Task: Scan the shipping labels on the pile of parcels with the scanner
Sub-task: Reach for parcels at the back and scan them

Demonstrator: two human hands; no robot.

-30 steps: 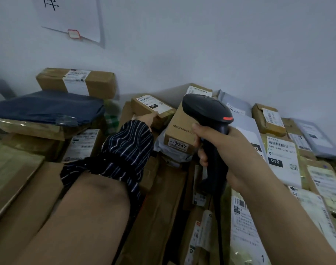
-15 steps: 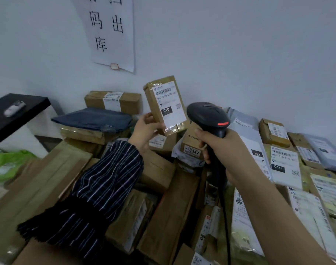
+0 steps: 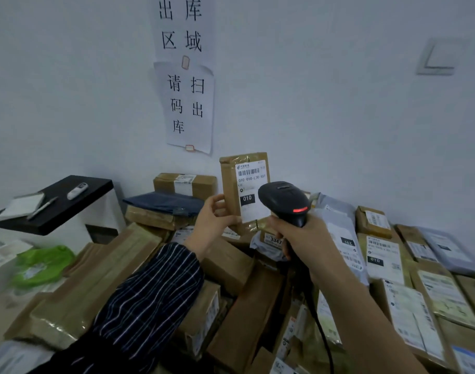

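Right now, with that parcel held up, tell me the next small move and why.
Probably tip the scanner up a little toward the barcode. The left hand holds the small brown parcel upright with its shipping label facing the camera. The scanner head, gripped in the right hand, sits low over the label's lower right, while the barcode is near the label's top.

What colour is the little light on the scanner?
Red-orange: the light glows on the black scanner, clearest in the head view.
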